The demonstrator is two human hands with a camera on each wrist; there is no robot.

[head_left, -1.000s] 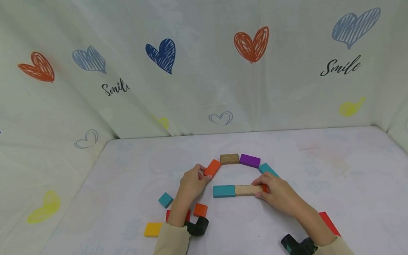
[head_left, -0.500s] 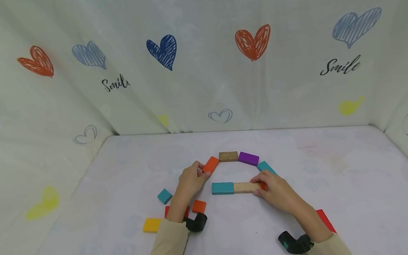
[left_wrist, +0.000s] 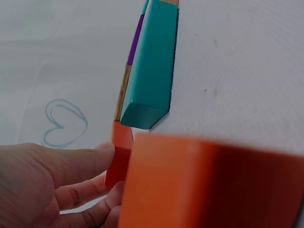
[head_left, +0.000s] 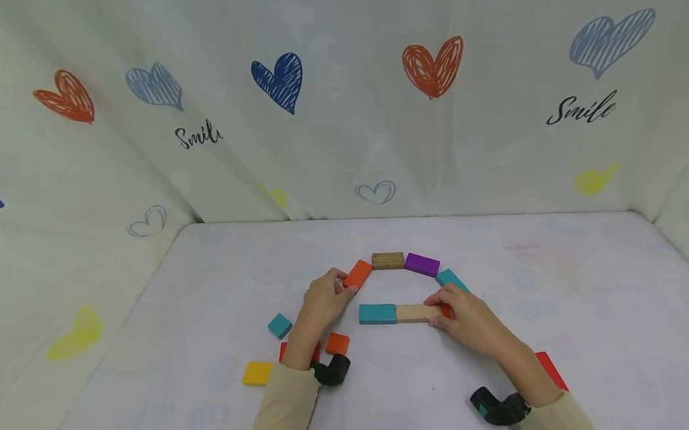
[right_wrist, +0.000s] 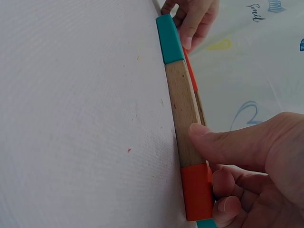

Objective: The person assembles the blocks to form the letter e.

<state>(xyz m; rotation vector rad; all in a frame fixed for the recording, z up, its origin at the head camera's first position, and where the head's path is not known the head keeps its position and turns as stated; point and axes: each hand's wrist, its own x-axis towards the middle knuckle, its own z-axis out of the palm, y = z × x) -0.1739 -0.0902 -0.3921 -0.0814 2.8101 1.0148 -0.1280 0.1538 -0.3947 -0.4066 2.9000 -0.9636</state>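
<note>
My left hand (head_left: 321, 302) pinches an orange block (head_left: 358, 275), the left end of a curved line of blocks. From there the curve runs through a brown wooden block (head_left: 387, 261), a purple block (head_left: 422, 264) and a teal block (head_left: 450, 279), partly behind my right hand (head_left: 469, 319). Inside the curve lies a straight row: a teal block (head_left: 377, 314), a pale wooden block (head_left: 411, 313) and an orange block (right_wrist: 197, 194). The thumb and index finger of my right hand grip the right part of the pale wooden block, with other fingers against the orange one.
Left of the row lie a small teal block (head_left: 279, 326), a small orange block (head_left: 337, 344) and a yellow block (head_left: 257, 373). My left forearm partly covers a red block (head_left: 284, 351). Another red block (head_left: 551, 370) lies beside my right forearm. A printed cloth (head_left: 352, 142) hangs behind the table.
The head view has shifted slightly. Both hands keep their holds, and the blocks show no visible movement against each other.
</note>
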